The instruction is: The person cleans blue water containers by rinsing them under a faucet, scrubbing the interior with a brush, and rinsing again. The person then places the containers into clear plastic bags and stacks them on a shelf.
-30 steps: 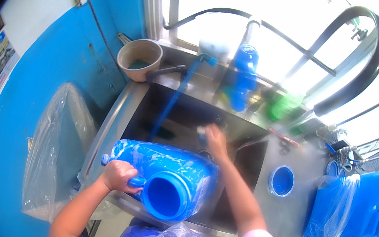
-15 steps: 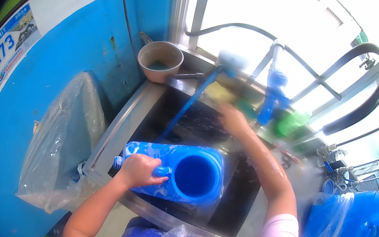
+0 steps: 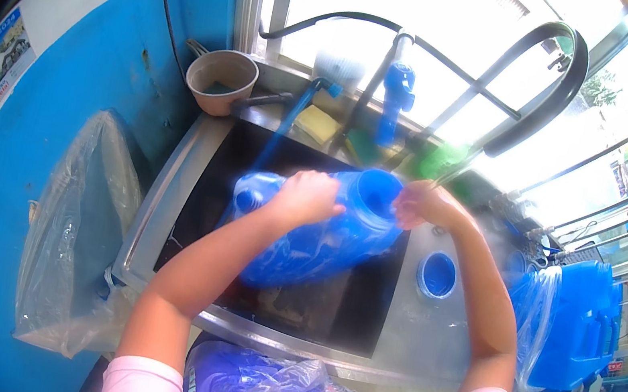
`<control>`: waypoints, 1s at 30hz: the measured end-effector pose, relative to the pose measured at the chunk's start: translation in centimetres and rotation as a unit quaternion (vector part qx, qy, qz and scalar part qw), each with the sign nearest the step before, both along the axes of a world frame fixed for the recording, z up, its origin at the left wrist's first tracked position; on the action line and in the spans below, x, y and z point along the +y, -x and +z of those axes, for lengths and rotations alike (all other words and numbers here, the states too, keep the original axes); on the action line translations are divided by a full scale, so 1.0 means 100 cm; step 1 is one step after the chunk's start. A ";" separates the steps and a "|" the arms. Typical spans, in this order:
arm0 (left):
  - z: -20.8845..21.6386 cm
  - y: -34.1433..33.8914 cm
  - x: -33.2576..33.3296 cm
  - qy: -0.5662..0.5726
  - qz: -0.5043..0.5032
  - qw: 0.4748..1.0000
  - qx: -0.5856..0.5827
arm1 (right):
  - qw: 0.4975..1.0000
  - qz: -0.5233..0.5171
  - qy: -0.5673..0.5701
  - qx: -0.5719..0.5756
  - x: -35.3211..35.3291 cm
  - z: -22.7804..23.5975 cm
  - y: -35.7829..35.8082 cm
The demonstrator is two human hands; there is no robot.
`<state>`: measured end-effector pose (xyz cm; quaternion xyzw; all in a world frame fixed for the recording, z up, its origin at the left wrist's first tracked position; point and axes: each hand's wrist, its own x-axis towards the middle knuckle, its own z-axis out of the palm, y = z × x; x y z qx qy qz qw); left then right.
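A blue plastic jug (image 3: 322, 250) with suds on its sides tilts over the dark part of the steel sink counter, its wide round mouth facing up and right. My left hand (image 3: 309, 198) is wrapped round its handle, which the fingers mostly hide. Just at the mouth's right rim is my right hand (image 3: 428, 205), fingers bent and bunched together; whatever they may hold is hidden. A round blue cap (image 3: 437, 275) lies on the steel counter (image 3: 423, 334) to the right of the jug. Behind the jug sits a yellow sponge (image 3: 316, 125).
A beige dipper (image 3: 220, 83) stands at the back left corner. A blue-handled tap (image 3: 398, 87) and a black curved hose (image 3: 567, 80) rise at the back. Bright green material (image 3: 442, 162) lies behind my right hand. Plastic bags (image 3: 85, 235) hang left; another blue jug (image 3: 575, 324) stands right.
My right hand has come from near the sponge to the jug's mouth. My left hand has moved the jug farther away and turned it. The view has shifted right, and the blue cap now shows.
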<state>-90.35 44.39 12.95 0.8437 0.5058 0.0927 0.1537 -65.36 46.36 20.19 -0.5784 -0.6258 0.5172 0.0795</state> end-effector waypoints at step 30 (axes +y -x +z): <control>-0.061 -0.106 -0.035 0.420 0.172 0.545 -0.705 | 0.980 -0.046 -0.044 0.190 0.012 -0.004 0.036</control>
